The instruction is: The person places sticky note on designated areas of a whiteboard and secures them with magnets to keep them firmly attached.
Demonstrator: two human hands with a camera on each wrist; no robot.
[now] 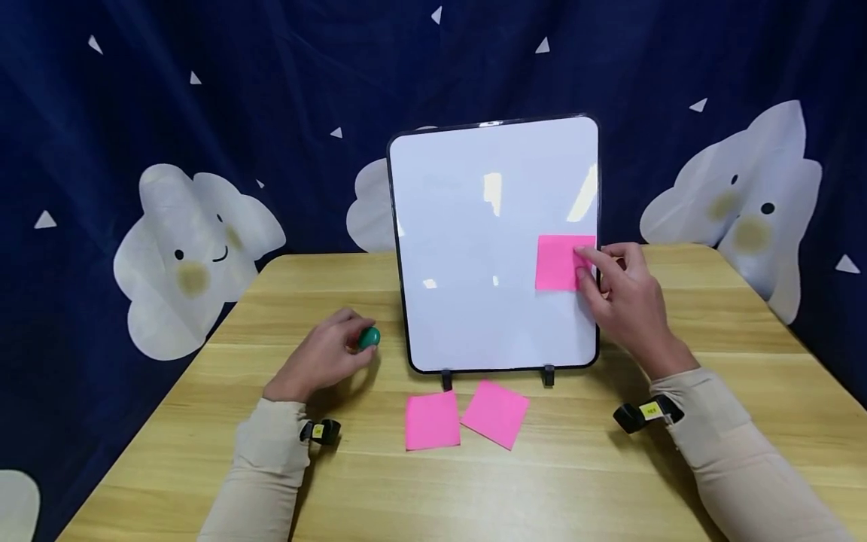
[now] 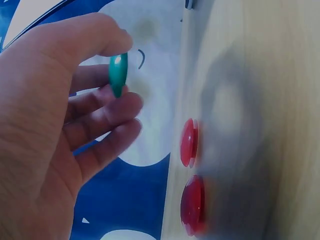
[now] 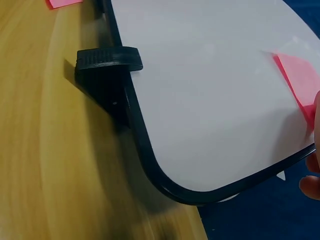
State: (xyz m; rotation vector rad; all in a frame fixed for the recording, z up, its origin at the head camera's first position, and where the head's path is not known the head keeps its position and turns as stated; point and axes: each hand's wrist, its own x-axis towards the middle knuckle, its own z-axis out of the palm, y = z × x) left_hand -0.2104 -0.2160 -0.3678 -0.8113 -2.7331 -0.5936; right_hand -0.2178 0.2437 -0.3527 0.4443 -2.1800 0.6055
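Observation:
My left hand (image 1: pixel 321 360) pinches a round green magnet (image 1: pixel 369 337) just above the table, left of the whiteboard (image 1: pixel 467 248). In the left wrist view the magnet (image 2: pixel 118 75) sits edge-on between thumb and fingers. A pink sticky note (image 1: pixel 557 262) lies against the right side of the board's white face. At the note's right edge, my right hand (image 1: pixel 630 301) holds it with thumb and index finger, the other fingers bent by the board's frame. The right wrist view catches only fingertips beside the note (image 3: pixel 297 80).
Two more pink notes, one squarer (image 1: pixel 432 421) and one turned (image 1: pixel 496 414), lie before the board. Small black feet (image 1: pixel 549 375) support the board. Two red magnets (image 2: pixel 189 143) rest on the wooden table (image 1: pixel 542 497) near my left hand. A dark blue curtain (image 1: pixel 305 68) hangs behind.

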